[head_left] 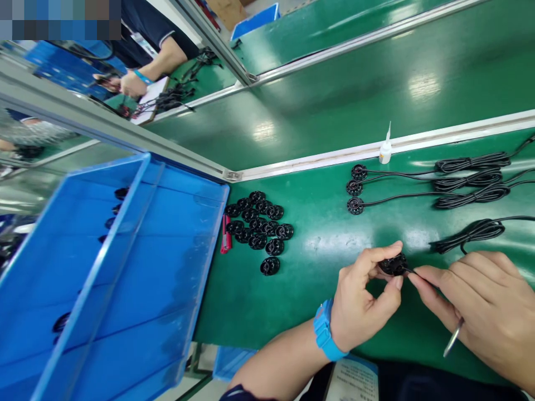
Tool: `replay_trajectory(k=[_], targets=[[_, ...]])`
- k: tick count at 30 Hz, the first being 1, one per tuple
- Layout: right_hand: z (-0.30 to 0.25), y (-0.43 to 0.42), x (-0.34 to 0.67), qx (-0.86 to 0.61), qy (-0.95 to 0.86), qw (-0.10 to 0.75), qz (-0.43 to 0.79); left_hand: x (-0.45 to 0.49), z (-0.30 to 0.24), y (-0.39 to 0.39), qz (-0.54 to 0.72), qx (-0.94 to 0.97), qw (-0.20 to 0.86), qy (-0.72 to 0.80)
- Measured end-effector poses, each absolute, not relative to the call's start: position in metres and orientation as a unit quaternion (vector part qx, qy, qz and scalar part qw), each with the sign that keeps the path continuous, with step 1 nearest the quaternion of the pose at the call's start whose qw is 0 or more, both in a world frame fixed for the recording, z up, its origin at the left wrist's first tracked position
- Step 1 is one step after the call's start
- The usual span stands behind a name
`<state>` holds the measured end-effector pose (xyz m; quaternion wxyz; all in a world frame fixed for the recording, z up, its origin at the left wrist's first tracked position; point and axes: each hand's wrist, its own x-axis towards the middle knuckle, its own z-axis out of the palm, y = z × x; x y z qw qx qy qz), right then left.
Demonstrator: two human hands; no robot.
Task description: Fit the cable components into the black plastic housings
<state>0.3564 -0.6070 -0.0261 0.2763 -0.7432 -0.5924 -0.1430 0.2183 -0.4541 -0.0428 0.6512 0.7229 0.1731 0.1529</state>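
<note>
My left hand [365, 303], with a blue wrist strap [326, 331], pinches a small black round disc part [393, 264] between thumb and fingers. My right hand [480, 306] pinches the thin black wire where it enters the disc, and a metal tool [453, 338] sticks out under its palm. The wire runs to a coiled black cable [470, 234] on the green table [326, 278]. A loose pile of several black discs [261, 225] lies to the left. Three finished discs with coiled cables [470, 178] lie farther back.
A big blue tray [137, 267] stands on the left, a red-handled tool [225, 234] beside it. A small white glue bottle [385, 147] stands by the white rail. Another person's hand [131, 83] works at the far left bench. A paper sheet [353, 379] lies near me.
</note>
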Motion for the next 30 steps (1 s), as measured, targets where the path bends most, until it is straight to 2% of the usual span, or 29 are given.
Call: replay_trajectory(k=[8, 13, 20, 30], targets=[[-0.030, -0.604, 0.355, -0.736, -0.605, 0.267, -0.149, 0.217, -0.045, -0.458, 0.138, 0.669, 0.708, 0.181], [-0.024, -0.604, 0.357, -0.742, -0.578, 0.329, -0.087, 0.219, -0.047, -0.454, 0.099, 0.561, 0.802, 0.179], [-0.013, -0.607, 0.361, -0.724, -0.564, 0.396, -0.035, 0.219, -0.049, -0.453, 0.088, 0.512, 0.837, 0.171], [-0.012, -0.609, 0.366, -0.729, -0.536, 0.426, 0.015, 0.218, -0.045, -0.454, 0.130, 0.588, 0.785, 0.144]])
